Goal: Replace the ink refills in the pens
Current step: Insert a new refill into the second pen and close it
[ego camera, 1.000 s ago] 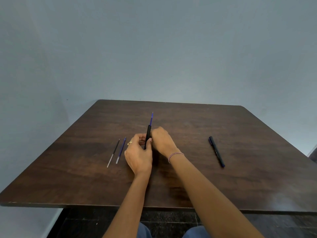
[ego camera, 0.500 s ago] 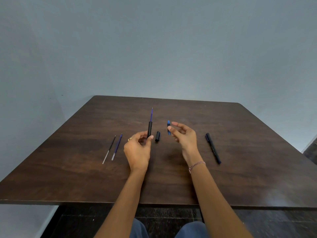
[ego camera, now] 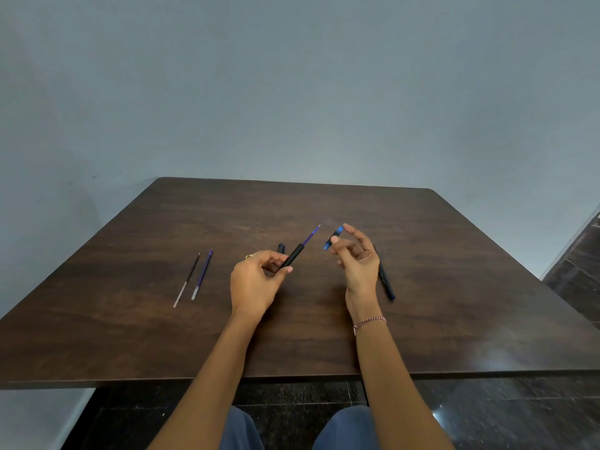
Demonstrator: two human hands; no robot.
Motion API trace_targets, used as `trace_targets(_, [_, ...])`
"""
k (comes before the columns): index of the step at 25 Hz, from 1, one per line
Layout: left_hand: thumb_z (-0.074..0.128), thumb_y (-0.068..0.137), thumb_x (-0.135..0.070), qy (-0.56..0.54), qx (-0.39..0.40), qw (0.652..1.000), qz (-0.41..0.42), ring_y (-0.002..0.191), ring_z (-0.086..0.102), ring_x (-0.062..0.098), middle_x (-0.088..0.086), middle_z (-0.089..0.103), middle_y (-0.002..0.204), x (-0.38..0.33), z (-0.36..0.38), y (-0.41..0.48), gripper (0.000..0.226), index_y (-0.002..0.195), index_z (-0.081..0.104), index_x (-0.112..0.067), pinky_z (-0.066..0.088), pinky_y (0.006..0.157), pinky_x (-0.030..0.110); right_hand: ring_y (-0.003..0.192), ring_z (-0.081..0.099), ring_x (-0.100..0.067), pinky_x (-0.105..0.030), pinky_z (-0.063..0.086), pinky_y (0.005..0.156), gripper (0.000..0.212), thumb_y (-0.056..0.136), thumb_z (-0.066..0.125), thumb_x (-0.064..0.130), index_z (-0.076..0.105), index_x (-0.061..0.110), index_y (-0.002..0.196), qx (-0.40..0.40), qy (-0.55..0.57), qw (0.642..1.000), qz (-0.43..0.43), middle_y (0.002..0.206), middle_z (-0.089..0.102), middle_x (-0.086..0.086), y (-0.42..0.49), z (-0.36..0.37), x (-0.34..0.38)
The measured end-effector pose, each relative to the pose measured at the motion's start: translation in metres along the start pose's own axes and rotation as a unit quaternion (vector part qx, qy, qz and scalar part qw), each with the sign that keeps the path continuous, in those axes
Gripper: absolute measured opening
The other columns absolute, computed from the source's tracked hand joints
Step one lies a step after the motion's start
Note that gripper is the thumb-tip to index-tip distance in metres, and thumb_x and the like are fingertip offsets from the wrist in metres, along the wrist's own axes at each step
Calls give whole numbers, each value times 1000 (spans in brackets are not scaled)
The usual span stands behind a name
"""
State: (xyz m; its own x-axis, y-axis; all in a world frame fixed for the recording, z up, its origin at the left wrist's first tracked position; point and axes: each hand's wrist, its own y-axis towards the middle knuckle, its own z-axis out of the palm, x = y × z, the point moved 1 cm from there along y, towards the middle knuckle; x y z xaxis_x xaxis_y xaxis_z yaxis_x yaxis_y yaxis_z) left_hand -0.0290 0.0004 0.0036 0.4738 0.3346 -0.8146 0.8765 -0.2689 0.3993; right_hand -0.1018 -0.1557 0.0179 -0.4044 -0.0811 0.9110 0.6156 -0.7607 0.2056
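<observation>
A black cylindrical pen barrel [ego camera: 293, 255] is pinched between the thumb and fingers of the left hand [ego camera: 256, 282], above the dark brown wooden table [ego camera: 130, 336]. The barrel is held tilted, its far end pointing up and to the right. From that end a thin purple ink refill [ego camera: 311, 234] protrudes, ending in a fine tip.

A small blue and black pen tip piece [ego camera: 333, 238] is gripped between the thumb and forefinger of the right hand [ego camera: 358, 264], just to the right of the refill's tip and not touching it. The remaining fingers of that hand are loosely spread and curled. A thin braided bracelet [ego camera: 370, 321] is worn on the right wrist, and a gold ring [ego camera: 249, 255] is seen on a finger of the left hand.

A short black part, possibly a pen cap [ego camera: 281, 247], lies on the table just behind the left hand; it is mostly hidden, so its nature cannot be told with certainty. A second dark blue-black pen [ego camera: 386, 280] lies on the table to the right, partly covered by the right hand.

Well to the left, two loose refills are laid side by side, nearly parallel: a thin black refill [ego camera: 187, 280] and a thin purple refill [ego camera: 202, 274], each with a pale near end.
</observation>
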Motion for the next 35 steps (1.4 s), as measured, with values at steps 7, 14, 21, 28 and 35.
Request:
trace_targets(7, [81, 71, -21, 47, 17, 999, 10, 74, 60, -2, -16, 65, 79, -2, -1, 0, 22, 88, 72, -30, 51, 69, 19, 78, 67, -8, -14, 50, 74, 31, 77, 76, 5, 62, 25, 96, -55, 56, 995, -59, 67, 68, 3, 3, -4, 1])
trace_targets(14, [81, 71, -19, 55, 18, 998, 21, 75, 60, -1, -16, 65, 81, -3, -2, 0, 22, 89, 73, -28, 48, 69, 16, 82, 67, -10, -15, 49, 76, 31, 78, 75, 6, 60, 26, 97, -53, 63, 994, -69, 77, 68, -8, 4, -3, 1])
trace_targets(21, [81, 71, -18, 58, 12, 998, 18, 77, 61, 1, -15, 64, 83, -3, -2, 0, 23, 90, 73, -27, 51, 71, 19, 81, 66, -11, -19, 52, 75, 32, 77, 76, 11, 60, 29, 98, -15, 4, 999, -49, 82, 72, -2, 3, 1, -3])
trace_targets(28, [81, 70, -15, 46, 7, 999, 28, 76, 61, 2, -15, 64, 81, -3, -1, -1, 24, 91, 74, -25, 50, 72, 19, 82, 68, -7, -17, 52, 74, 33, 75, 78, 12, 60, 29, 97, 70, -103, 989, -75, 81, 71, 6, 1, 8, -10])
trace_targets(35, [81, 71, -16, 40, 3, 999, 36, 75, 62, 3, -14, 65, 83, -3, -2, -1, 24, 91, 74, -25, 53, 73, 22, 79, 67, -2, -19, 54, 76, 30, 78, 75, 8, 63, 26, 98, 74, -95, 991, -51, 77, 69, 9, 3, 8, -12])
